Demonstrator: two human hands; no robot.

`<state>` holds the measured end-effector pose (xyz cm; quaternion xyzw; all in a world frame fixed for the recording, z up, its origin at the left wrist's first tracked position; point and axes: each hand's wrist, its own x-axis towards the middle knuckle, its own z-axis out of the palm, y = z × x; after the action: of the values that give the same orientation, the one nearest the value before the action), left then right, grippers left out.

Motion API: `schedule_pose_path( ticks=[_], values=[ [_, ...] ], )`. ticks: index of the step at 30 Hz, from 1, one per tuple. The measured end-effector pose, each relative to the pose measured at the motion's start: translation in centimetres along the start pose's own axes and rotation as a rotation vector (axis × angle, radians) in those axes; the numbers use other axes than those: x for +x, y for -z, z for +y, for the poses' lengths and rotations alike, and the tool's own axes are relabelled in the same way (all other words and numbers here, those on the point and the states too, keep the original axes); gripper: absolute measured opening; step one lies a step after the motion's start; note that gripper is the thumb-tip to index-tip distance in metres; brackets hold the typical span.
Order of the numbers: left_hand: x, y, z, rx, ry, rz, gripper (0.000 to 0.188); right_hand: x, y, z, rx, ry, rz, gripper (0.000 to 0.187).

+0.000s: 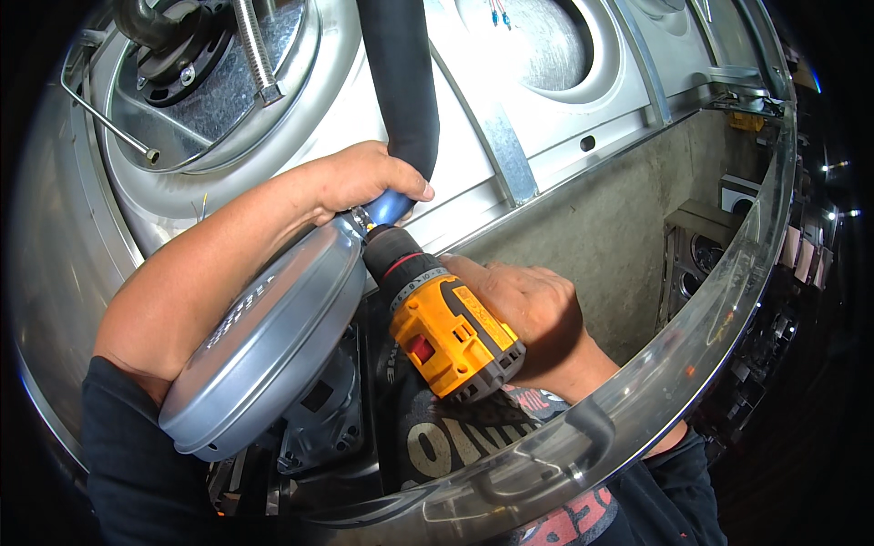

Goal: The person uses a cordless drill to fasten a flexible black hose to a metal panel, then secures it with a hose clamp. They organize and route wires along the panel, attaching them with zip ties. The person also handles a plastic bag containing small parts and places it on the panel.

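Observation:
My left hand (369,175) is closed round a short blue hose (392,207) at the lower end of a thick black tube (398,82), with the thumb pressed on its side. A metal band clamp (361,218) sits where the blue hose meets a round grey metal housing (289,332). In my right hand (533,305) is a yellow and black cordless drill (455,337), its front end pointing up at the clamp. The drill's body hides its handle and most of my right fingers. My left forearm lies over the housing.
Upper left, a braided metal hose (255,45) and a thin metal pipe (109,120) hang by a round recess. A curved metal rim (637,414) runs across the front and right. Beyond it stand speaker-like boxes (696,255). Wire ends (500,15) show at the top.

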<state>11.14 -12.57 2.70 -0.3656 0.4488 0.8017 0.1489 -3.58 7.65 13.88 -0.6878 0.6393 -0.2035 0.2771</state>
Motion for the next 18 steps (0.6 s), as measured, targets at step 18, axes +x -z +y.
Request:
schedule_pose_path(
  ticks=[18],
  values=[
    [-0.14,-0.02,0.03,0.014,-0.001,-0.014,0.03,-0.05,0.08,-0.07,-0.013,-0.007,-0.015,0.061]
  ],
)
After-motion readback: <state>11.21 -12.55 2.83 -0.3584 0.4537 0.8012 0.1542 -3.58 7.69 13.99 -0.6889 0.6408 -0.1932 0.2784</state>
